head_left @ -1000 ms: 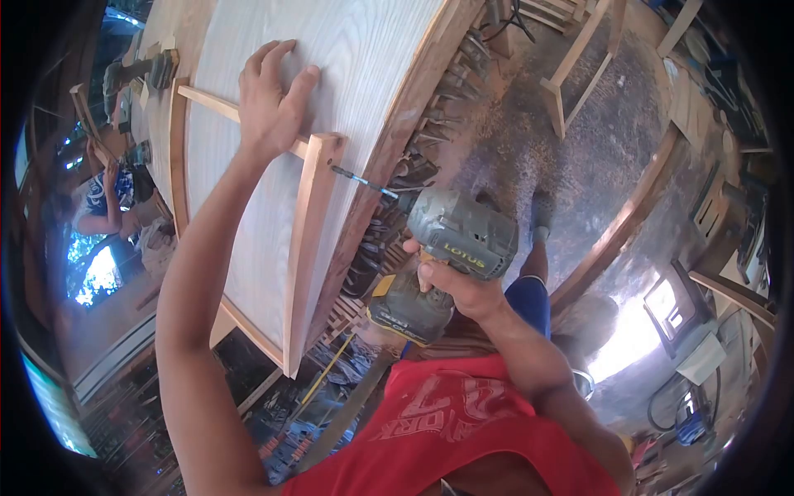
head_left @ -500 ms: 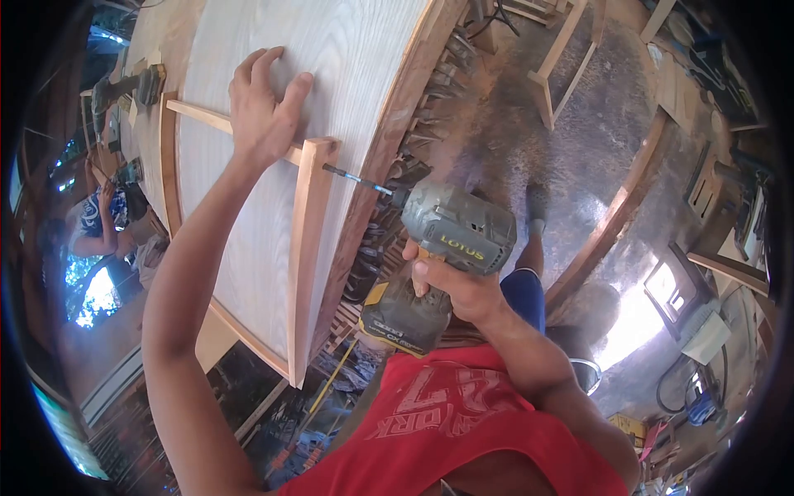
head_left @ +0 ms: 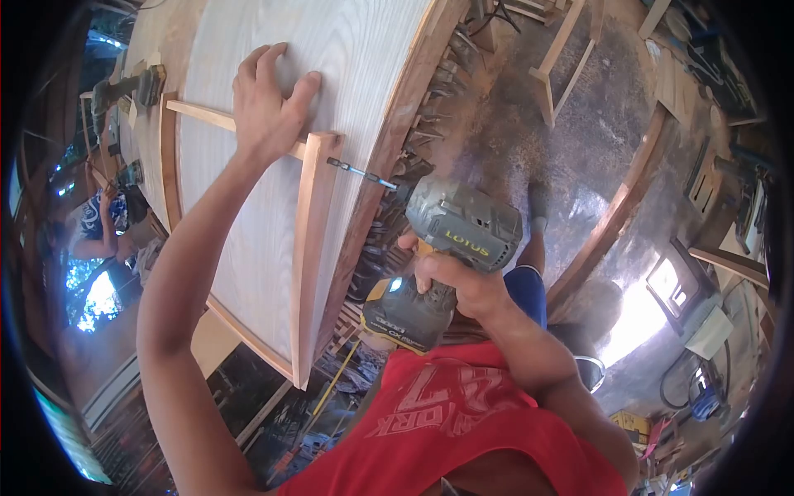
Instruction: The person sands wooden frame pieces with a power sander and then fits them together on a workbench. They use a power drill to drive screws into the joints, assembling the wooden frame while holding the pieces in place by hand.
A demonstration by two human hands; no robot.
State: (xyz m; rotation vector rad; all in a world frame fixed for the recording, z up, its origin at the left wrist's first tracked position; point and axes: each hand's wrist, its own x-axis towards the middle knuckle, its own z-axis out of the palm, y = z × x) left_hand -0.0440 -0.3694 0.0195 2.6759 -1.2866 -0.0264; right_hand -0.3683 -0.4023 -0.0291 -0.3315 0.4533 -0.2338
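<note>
My right hand (head_left: 463, 281) is wrapped round the grip of a dark grey Lotus impact driver (head_left: 467, 223), its index finger by the trigger. The driver's long bit (head_left: 364, 174) points left, its tip right at the side of a wooden post (head_left: 311, 248) near the top end. Beyond it, my left hand (head_left: 269, 103) lies with fingers and thumb spread over a thin wooden rail (head_left: 198, 114), which meets the post. Post and rail belong to a light wood frame on a pale wood-grain panel (head_left: 347, 50).
Another power tool (head_left: 124, 91) lies at the panel's far left. A person (head_left: 99, 223) sits beyond it. A yellow tape measure (head_left: 335, 384) hangs below the bench edge. On the floor to the right are a curved wooden piece (head_left: 616, 207) and wooden frame parts (head_left: 566, 62).
The driver has shifted slightly to the right, and a light now shows near its battery. My left hand has moved a little to the right along the rail.
</note>
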